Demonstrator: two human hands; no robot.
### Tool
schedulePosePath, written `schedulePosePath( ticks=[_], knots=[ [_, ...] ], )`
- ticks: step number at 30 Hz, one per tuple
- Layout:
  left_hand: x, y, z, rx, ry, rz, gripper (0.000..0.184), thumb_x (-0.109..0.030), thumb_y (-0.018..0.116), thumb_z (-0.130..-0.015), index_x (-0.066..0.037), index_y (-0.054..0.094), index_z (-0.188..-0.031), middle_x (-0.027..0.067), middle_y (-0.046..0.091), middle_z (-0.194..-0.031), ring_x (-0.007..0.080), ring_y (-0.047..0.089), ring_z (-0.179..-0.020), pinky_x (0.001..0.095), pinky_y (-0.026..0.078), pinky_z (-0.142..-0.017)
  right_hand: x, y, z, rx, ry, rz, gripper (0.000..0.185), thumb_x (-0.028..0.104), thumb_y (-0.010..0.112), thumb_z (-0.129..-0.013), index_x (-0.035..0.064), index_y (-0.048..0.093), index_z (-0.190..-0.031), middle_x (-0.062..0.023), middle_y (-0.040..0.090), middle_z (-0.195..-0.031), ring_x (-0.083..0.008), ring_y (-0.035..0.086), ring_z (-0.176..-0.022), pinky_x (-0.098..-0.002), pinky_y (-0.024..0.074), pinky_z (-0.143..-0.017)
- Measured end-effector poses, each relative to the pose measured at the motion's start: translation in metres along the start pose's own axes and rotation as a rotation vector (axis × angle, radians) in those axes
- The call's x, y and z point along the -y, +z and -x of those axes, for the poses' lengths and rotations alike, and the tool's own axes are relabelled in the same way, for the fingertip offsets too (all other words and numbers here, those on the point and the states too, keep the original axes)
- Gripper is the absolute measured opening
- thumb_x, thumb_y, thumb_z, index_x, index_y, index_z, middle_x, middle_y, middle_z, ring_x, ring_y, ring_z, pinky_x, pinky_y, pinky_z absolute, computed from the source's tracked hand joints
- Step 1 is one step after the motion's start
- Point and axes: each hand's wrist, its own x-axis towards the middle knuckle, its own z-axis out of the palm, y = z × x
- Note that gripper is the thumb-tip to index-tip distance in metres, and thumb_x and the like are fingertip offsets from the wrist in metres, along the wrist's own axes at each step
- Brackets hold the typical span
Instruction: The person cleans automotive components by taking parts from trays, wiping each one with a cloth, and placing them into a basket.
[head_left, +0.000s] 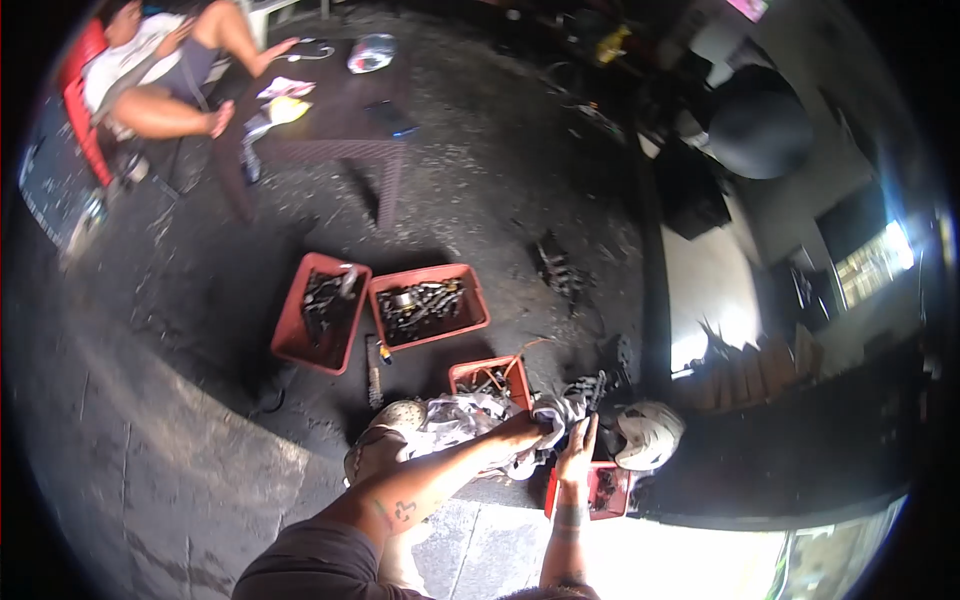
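Observation:
My left hand (518,434) is closed on a crumpled grey-white cloth (548,420), part of which wraps a dark metal part. That dark metal part (588,388) sticks up beyond the cloth, ribbed or toothed at its top. Against its right side my right hand (577,455) is closed round its lower end, fingers pointing away from me; the exact grip is partly hidden. More pale cloth (450,420) lies bunched to the left, over my knee area. Just beyond the cloth stands a red bin (520,378) with metal pieces.
Two red bins (290,335) (480,305) of metal parts stand on the dark floor. Another red bin (625,500) and a white helmet (655,436) are at right. A person (150,75) sits by a brown table (340,125). A long metal part (375,375) lies nearby.

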Motion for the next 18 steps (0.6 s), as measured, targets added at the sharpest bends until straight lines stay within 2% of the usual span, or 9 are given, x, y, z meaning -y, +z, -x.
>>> schedulePosePath(
  ticks=[4,6,7,8,11,12,14,16,18],
  knots=[
    [0.021,-0.004,-0.006,0.049,0.139,0.039,0.022,-0.021,0.049,-0.085,-0.003,0.062,-0.086,0.0041,0.061,-0.077,0.0104,0.053,-0.069,0.0289,0.043,-0.058,0.091,-0.021,-0.013,0.101,0.103,0.054,0.061,0.035,0.035,-0.097,-0.0104,0.022,-0.136,-0.0298,0.036,-0.133,-0.0387,0.039,-0.121,-0.0413,0.0296,-0.102],
    [0.035,0.001,-0.021,0.012,0.074,-0.068,0.026,-0.024,0.05,-0.084,-0.002,0.062,-0.09,0.0068,0.062,-0.081,0.016,0.056,-0.072,0.0316,0.044,-0.062,0.087,-0.013,-0.016,-0.211,-0.073,0.02,0.058,0.039,0.035,-0.095,-0.0065,0.028,-0.129,-0.027,0.058,-0.096,-0.0349,0.058,-0.083,-0.0426,0.0449,-0.071],
    [0.018,0.004,-0.012,-0.048,0.093,-0.192,0.024,-0.021,0.053,-0.084,-0.002,0.062,-0.094,0.0083,0.063,-0.081,0.0146,0.058,-0.064,0.0315,0.046,-0.053,0.092,-0.004,-0.019,-0.374,-0.03,0.042,0.058,0.045,0.032,-0.095,-0.0042,0.033,-0.124,-0.0244,0.058,-0.091,-0.032,0.058,-0.079,-0.0388,0.0457,-0.07],
    [0.046,0.004,-0.036,-0.077,0.041,-0.306,0.028,-0.023,0.053,-0.084,-0.002,0.061,-0.1,0.0111,0.064,-0.087,0.0161,0.06,-0.073,0.0335,0.048,-0.06,0.098,-0.003,-0.016,-0.36,0.058,0.029,0.058,0.048,0.029,-0.094,-0.0033,0.035,-0.121,-0.024,0.056,-0.096,-0.0311,0.057,-0.081,-0.0391,0.0463,-0.07],
    [0.022,0.015,-0.01,-0.4,0.48,-0.301,0.033,-0.022,0.058,-0.084,-0.003,0.058,-0.11,0.0149,0.064,-0.095,0.022,0.061,-0.086,0.034,0.048,-0.074,0.059,0.021,-0.006,-0.431,0.122,-0.07,0.062,0.043,0.024,-0.097,-0.0074,0.03,-0.131,-0.0278,0.046,-0.124,-0.0311,0.049,-0.108,-0.0391,0.0393,-0.092],
    [0.024,0.018,-0.016,-0.474,0.619,-0.149,0.037,-0.015,0.064,-0.077,0.001,0.057,-0.109,0.019,0.064,-0.1,0.0265,0.062,-0.093,0.0349,0.048,-0.08,0.009,0.031,0.001,-0.455,-0.178,0.236,0.065,0.045,0.023,-0.097,-0.0065,0.025,-0.137,-0.0247,0.034,-0.137,-0.0303,0.041,-0.122,-0.0384,0.0341,-0.1],
    [0.028,0.013,-0.023,-0.506,0.571,-0.011,0.036,-0.015,0.064,-0.077,0.001,0.056,-0.108,0.018,0.064,-0.099,0.0258,0.062,-0.092,0.034,0.048,-0.08,0.035,0.043,-0.012,-0.53,0.334,-0.3,0.066,0.045,0.025,-0.097,-0.0049,0.02,-0.14,-0.0206,0.023,-0.145,-0.0297,0.032,-0.13,-0.0395,0.0248,-0.108],
    [0.024,0.009,-0.017,-0.611,0.667,-0.069,0.033,-0.018,0.062,-0.081,-0.002,0.054,-0.108,0.0141,0.062,-0.101,0.0257,0.06,-0.092,0.0347,0.047,-0.079,0.068,0.04,-0.013,-0.327,0.561,-0.437,0.065,0.045,0.033,-0.095,-0.0069,0.032,-0.134,-0.0205,0.036,-0.138,-0.0291,0.037,-0.126,-0.0389,0.0245,-0.106],
    [0.02,0.003,-0.004,-0.509,0.726,-0.199,0.04,-0.016,0.062,-0.079,0.002,0.052,-0.113,0.0183,0.062,-0.106,0.0258,0.06,-0.097,0.0335,0.047,-0.082,0.035,0.045,0.0,-0.318,0.097,-0.163,0.069,0.05,0.04,-0.092,-0.0077,0.038,-0.129,-0.0217,0.043,-0.13,-0.0294,0.041,-0.121,-0.0391,0.0313,-0.102]
  ],
)
